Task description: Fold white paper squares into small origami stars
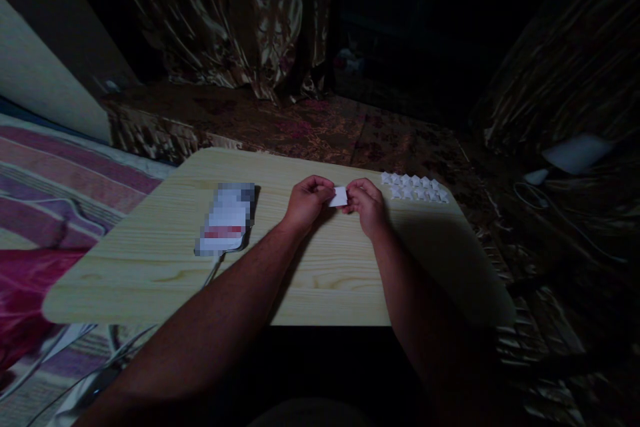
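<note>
A small white piece of paper (pixel 339 197), roughly square, is held up between my two hands over the wooden table. My left hand (pixel 311 200) pinches its left edge between thumb and fingers. On the other side, the fingers of my right hand (pixel 365 201) are closed on the right edge. Just right of my right hand, several small white folded paper pieces (pixel 414 188) lie in two rows near the table's far right corner; they look like stars.
The light wooden table (pixel 325 287) has rounded corners. A blurred-out phone (pixel 227 217) with a white cable (pixel 212 268) lies left of my left forearm. Striped bedding (pixel 65 173) is at the left, patterned curtains (pixel 270 20) hang beyond, and a pale lamp-like object (pixel 577 152) stands at right.
</note>
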The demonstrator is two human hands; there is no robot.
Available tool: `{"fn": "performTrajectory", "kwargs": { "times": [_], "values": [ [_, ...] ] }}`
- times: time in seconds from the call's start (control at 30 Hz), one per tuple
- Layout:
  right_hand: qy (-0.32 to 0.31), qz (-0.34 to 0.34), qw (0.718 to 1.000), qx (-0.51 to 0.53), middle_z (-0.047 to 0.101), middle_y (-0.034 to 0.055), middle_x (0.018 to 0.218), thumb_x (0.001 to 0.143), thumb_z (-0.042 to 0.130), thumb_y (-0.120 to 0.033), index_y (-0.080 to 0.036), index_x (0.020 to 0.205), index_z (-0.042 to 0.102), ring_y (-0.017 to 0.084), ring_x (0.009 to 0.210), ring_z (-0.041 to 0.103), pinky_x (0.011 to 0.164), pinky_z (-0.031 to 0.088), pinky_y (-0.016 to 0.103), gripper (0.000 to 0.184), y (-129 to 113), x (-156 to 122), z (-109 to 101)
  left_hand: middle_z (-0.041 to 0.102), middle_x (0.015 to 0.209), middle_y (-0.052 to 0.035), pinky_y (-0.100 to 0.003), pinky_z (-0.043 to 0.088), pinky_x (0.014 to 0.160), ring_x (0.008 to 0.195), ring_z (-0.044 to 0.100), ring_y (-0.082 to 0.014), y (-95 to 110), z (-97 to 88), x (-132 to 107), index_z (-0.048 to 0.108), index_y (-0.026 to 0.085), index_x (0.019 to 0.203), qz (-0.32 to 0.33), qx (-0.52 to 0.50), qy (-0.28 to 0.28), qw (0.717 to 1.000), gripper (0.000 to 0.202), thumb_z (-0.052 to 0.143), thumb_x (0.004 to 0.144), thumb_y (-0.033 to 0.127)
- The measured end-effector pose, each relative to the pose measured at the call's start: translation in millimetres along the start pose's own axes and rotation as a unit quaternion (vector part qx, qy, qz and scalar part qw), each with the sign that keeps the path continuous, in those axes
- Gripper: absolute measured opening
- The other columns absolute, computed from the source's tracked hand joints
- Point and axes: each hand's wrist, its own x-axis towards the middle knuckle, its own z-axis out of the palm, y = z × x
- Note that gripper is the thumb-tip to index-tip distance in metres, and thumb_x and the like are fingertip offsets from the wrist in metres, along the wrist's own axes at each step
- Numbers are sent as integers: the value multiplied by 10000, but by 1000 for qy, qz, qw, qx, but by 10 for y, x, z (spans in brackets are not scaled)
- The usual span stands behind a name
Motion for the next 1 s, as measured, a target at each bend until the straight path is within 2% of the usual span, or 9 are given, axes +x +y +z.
{"fn": "performTrajectory", "kwargs": {
  "times": [0.2, 0.37, 0.57, 0.8, 1.0],
  "values": [
    [-11, 15, 1000, -7, 616, 1, 711, 745, 609, -456, -175, 813, 571, 107, 556, 597, 452, 474, 198, 292, 27, 17, 5, 583, 587, 11, -204, 361, 481, 493, 472, -79, -31, -16, 19, 652, 144, 789, 32, 27, 31, 999, 192, 684, 625, 237],
    [9, 3, 999, -43, 621, 1, 703, 692, 668, -397, -162, 768, 627, 106, 589, 582, 477, 496, 205, 250, 28, 15, 27, 594, 606, 0, -205, 367, 471, 496, 491, -87, -30, -11, -1, 643, 143, 777, 33, 50, 17, 998, 164, 667, 639, 227],
    [-4, -14, 998, -62, 629, 1, 678, 689, 676, -353, -152, 728, 643, 96, 554, 573, 491, 497, 213, 207, 47, 23, 7, 615, 653, -17, -219, 385, 475, 505, 509, -99, -43, -6, -6, 649, 137, 888, 25, 30, -44, 998, 267, 682, 656, 265],
    [5, 0, 999, -48, 649, 10, 660, 679, 691, -330, -155, 753, 622, 112, 559, 598, 496, 495, 221, 203, 38, 30, 20, 607, 687, -4, -219, 403, 518, 538, 505, -89, -43, -26, 19, 657, 156, 1041, 67, 19, -37, 997, 359, 652, 689, 223],
    [-4, -31, 996, -80, 620, -5, 626, 694, 686, -351, -155, 730, 616, 90, 493, 556, 466, 460, 208, 211, 58, 42, -2, 650, 752, -30, -243, 445, 587, 618, 565, -120, -14, 5, -8, 683, 150, 901, 59, 41, -50, 996, 260, 691, 662, 253]
  ]
}}
